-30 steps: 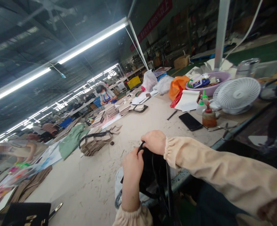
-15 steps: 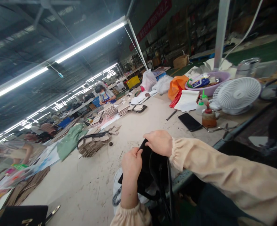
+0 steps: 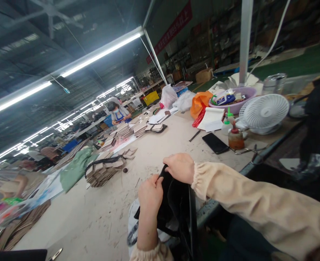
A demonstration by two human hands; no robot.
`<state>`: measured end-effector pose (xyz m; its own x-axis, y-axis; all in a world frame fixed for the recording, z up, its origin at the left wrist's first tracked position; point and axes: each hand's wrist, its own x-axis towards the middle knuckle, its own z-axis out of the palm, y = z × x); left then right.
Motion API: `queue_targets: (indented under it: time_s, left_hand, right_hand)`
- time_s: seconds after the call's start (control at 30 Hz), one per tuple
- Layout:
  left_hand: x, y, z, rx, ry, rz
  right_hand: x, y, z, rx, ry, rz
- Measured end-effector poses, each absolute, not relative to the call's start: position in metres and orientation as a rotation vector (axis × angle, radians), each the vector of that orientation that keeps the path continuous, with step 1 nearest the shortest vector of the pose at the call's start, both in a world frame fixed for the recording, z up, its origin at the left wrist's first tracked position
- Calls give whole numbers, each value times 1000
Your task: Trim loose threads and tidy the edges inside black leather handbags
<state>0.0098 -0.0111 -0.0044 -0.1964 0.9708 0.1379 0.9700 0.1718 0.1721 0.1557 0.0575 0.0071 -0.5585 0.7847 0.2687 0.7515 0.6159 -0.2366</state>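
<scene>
Pinching edge of black item [image 3: 172, 198] with left hand [image 3: 150, 195] and right hand [image 3: 180, 168], both nearly closed, close together. Item below hands, at near edge of table [image 3: 95, 221]. Phone [image 3: 215, 143] ahead-right of right hand; stacked brown pieces [image 3: 104, 173] ahead-left of left hand.

At 6 o'clock, your left hand [image 3: 150, 194] and forearm cover part of the black article [image 3: 176, 199]; its lower end is lost in shadow, full shape undetermined. Your right hand [image 3: 180, 168], at 5 o'clock, conceals part of its upper edge. White material [image 3: 133, 217] lies partly hidden behind your left forearm. Your right sleeve [image 3: 252, 192] is cut by the frame at 4 o'clock, your left sleeve [image 3: 151, 253] at 6. A flat black piece [image 3: 24, 256] is truncated at 8 o'clock. Lettering on the red banner [image 3: 173, 32], 12 o'clock, is too blurred to read fully. Shelving [image 3: 222, 32] at 1 o'clock: contents indistinct.
</scene>
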Motion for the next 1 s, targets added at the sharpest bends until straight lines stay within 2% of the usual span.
queue_targets:
  time_s: [0.27, 0.47, 0.63, 0.83, 1.0]
  left_hand:
    - [18, -10, 2, 1983, 2438, 174]
    - [23, 4, 4, 2022, 2351, 267]
    - [23, 10, 3, 2052, 2405, 220]
    - [23, 13, 0, 2004, 2534, 119]
    - [26, 20, -2, 1962, 2583, 76]
  right_hand:
    - [154, 56, 9, -1239, -2468, 156]
    - [153, 56, 11, -1257, -2414, 210]
    - [167, 56, 6, -1092, -2317, 296]
    - [207, 33, -24, -946, -1780, 571]
    - [229, -37, -59, -987, -1721, 664]
